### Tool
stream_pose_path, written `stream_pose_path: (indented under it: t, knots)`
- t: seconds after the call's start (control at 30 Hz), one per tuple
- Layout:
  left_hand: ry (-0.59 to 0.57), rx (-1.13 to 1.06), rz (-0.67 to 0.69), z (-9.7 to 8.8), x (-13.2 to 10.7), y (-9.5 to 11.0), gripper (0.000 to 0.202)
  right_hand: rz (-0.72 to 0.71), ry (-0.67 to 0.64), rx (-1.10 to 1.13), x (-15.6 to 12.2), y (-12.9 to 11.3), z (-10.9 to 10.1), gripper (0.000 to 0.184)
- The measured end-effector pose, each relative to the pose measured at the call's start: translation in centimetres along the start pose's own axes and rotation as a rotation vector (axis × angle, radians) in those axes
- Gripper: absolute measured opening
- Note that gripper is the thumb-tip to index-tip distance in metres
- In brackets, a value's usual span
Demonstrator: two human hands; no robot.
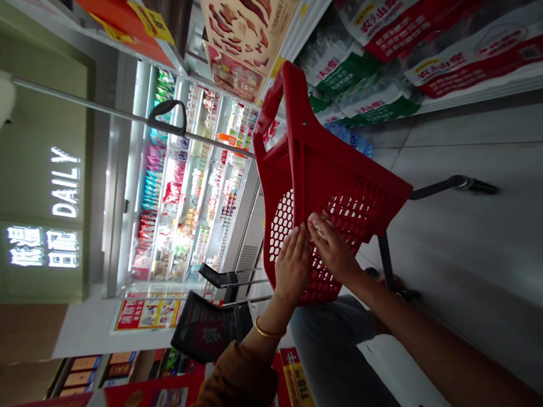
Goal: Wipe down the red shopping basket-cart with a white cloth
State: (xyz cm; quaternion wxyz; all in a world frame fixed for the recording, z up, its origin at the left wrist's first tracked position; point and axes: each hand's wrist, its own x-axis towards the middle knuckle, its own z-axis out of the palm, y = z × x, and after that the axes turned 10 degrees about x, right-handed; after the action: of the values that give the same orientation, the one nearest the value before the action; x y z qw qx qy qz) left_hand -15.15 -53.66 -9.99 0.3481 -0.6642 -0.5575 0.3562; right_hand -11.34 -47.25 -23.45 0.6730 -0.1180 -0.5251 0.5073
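Observation:
The picture is turned sideways, with the floor at the right. A red plastic shopping basket (331,164) with mesh walls lies tipped in front of me, its black pull handle (447,183) sticking out over the floor. My left hand (292,268), with a gold bangle and a brown sleeve, lies flat against the mesh wall, fingers stretched out. My right hand (334,246) rests beside it on the same wall. Its fingers are bunched at a small pale thing that I cannot make out.
Shrink-wrapped packs of bottled water (370,79) fill the shelf beside the basket. A lit chiller cabinet (183,184) with packaged goods stands at the aisle's end. Black baskets (209,330) stand near it. My grey trouser leg (334,359) is below the hands. Grey tiled floor (483,258) spreads at right.

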Motion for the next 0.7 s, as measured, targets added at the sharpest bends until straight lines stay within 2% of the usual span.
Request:
stream_pose_path:
  t: [0.43, 0.57, 0.7]
  knots:
    - [-0.084, -0.009, 0.027, 0.0, -1.0, 0.7, 0.058, 0.04, 0.103, -0.1, -4.8, 3.5, -1.7, 0.054]
    - [-0.089, -0.011, 0.024, 0.1, -1.1, 0.9, 0.06, 0.088, 0.143, -0.11, -5.5, 3.4, -1.9, 0.056]
    - [-0.09, -0.022, 0.016, 0.2, -1.1, 0.8, 0.06, 0.073, 0.152, -0.047, -4.7, 2.0, -1.3, 0.058]
